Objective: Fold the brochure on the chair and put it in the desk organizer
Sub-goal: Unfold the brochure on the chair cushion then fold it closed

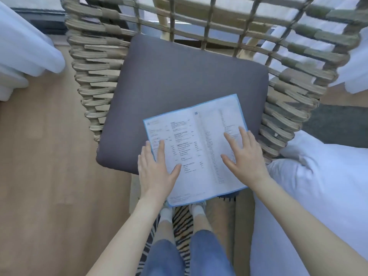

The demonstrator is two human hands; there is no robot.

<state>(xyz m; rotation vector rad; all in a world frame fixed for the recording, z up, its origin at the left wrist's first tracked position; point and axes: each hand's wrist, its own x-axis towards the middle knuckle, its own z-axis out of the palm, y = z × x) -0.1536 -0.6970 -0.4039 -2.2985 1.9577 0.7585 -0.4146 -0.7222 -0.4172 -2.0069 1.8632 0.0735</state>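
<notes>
Brochure [199, 148]: one sheet, lying open and flat on the front right part of the chair cushion, its near edge hanging past the cushion's front. White paper with a thin light-blue border and one centre crease running away from the viewer.
Writing: columns of small dark print on both halves, with a small blue square mark at the top of each half; the text is too blurred to read, and no brand name can be made out.
Left hand [157, 172]: flat on the brochure's left half, palm down, fingers straight and slightly spread, the outer fingers over the left edge.
Right hand [245, 156]: flat on the right half, palm down, fingers spread apart, pressing on the page without pinching it.
Chair [95, 80]: one woven wicker armchair with an open lattice back.
Cushion [179, 80]: one dark grey seat pad filling the chair seat.
Bed [318, 186]: white bedding just beside the chair on the right.
Floor [49, 176]: light wood; a black-and-tan striped rug [183, 218] lies under the person's two feet in white socks.
</notes>
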